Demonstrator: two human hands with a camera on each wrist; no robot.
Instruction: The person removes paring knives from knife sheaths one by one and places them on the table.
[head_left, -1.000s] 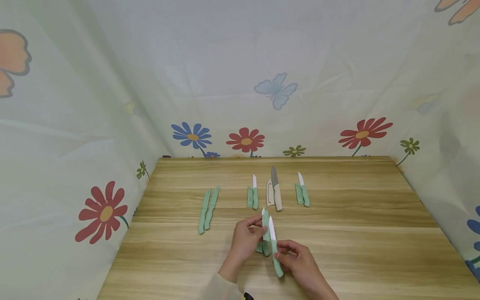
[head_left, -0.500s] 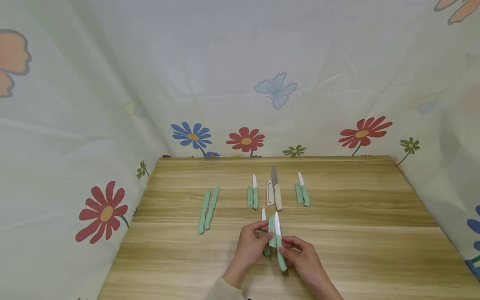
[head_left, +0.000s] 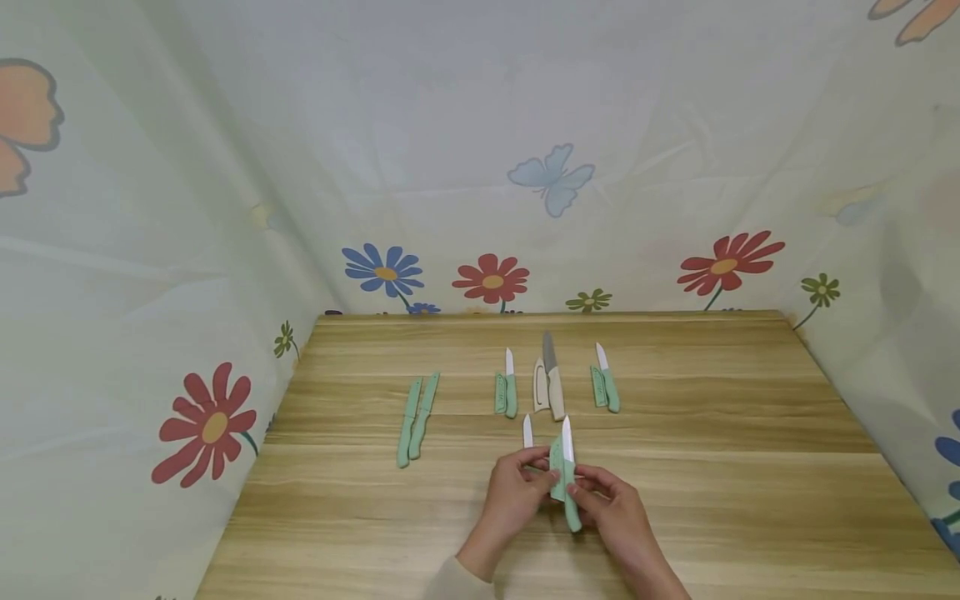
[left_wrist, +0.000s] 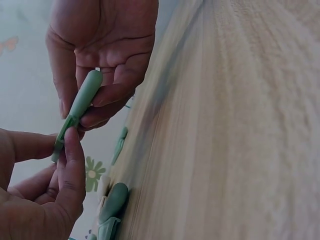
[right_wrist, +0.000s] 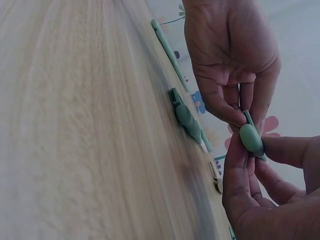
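In the head view a paring knife (head_left: 572,500) with a white blade and mint-green handle is pinched by my right hand (head_left: 621,517), blade pointing away from me. My left hand (head_left: 513,496) pinches a mint-green blade sheath (head_left: 557,471) just left of that blade. Sheath and knife lie side by side, very close; whether they touch I cannot tell. Both are raised above the table, as the left wrist view shows with the knife handle (left_wrist: 86,95). Behind my left hand, another white-bladed knife (head_left: 527,429) lies on the table, its handle mostly hidden.
On the wooden table (head_left: 712,483), two green sheathed knives (head_left: 408,425) lie at left. Farther back are a green knife (head_left: 511,396) with its sheath (head_left: 500,394), a beige knife (head_left: 555,392) with its sheath (head_left: 540,387), and another green knife (head_left: 611,392) beside its sheath (head_left: 597,387). Flowered curtains surround the table.
Both hands have moved right and slightly away from me with the knife and sheath. The sheath has come off the spot over the lying knife and stays beside the held blade.
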